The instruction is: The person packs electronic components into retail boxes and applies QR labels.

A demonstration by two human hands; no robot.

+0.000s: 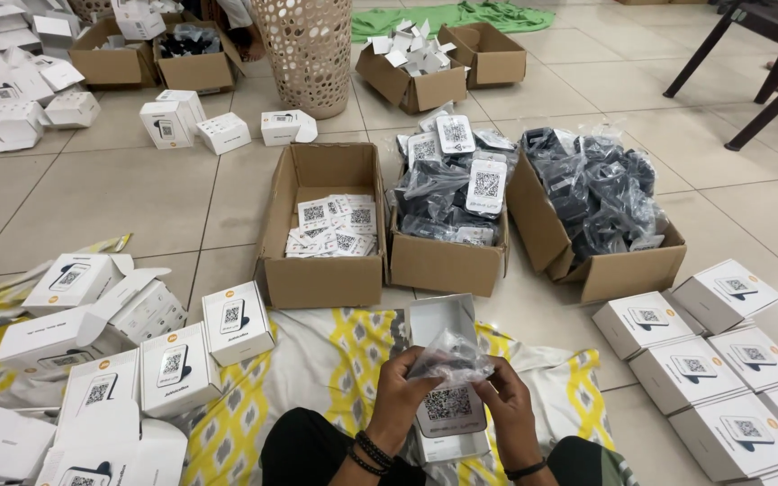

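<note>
While both pinched it: left hand (404,389), right hand (508,407), crinkled clear plastic bag (450,358) over coded grey device (449,408).

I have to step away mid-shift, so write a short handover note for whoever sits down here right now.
Left hand and right hand: both grip a clear plastic bag over a small device with a code label.
An open white box lies just beyond, on the patterned cloth.
Done: closed white boxes stacked right and left.
Left: three cardboard boxes ahead hold cards and bagged parts.
</note>
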